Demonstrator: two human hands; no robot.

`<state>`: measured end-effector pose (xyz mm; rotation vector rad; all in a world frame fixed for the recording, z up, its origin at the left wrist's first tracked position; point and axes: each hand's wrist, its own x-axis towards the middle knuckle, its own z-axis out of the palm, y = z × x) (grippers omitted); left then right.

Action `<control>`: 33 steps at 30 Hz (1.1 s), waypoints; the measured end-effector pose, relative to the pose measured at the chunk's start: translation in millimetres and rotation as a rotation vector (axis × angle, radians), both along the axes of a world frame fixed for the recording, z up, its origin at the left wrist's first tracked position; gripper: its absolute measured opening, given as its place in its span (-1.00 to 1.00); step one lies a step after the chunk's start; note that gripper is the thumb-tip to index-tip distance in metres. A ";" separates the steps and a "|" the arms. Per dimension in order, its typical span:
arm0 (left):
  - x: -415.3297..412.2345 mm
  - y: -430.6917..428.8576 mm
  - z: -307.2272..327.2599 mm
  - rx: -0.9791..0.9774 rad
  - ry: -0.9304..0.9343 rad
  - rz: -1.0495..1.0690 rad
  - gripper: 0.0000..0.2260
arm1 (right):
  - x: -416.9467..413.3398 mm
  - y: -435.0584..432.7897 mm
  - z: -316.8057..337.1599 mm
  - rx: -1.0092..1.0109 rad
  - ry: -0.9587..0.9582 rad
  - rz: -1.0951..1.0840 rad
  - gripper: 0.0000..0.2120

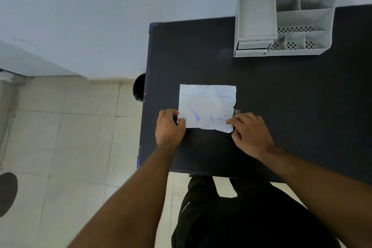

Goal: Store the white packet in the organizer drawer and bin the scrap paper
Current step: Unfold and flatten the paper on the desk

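A white packet (207, 104) with faint blue print lies flat on the dark table (281, 117), near its left front part. My left hand (170, 128) pinches the packet's near left corner. My right hand (249, 134) pinches its near right corner, where a bit of clear plastic sticks out. A grey desk organizer (285, 18) stands at the table's far side, with a small drawer (252, 45) at its lower left, slightly pulled out. A dark round bin (140, 86) shows partly on the floor beside the table's left edge.
The organizer has a flat tray on the left and several open compartments on the right. A pale wall runs behind the table. Tiled floor lies to the left, with a dark round patch (7, 193) at the far left. My dark-clothed legs show below the table's front edge.
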<state>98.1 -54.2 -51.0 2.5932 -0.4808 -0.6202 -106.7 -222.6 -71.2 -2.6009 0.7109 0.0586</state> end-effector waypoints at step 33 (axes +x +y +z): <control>11.8 -115.2 92.7 -0.374 0.315 0.012 -0.74 | 29.2 -31.9 7.8 0.610 -0.010 -0.917 -0.77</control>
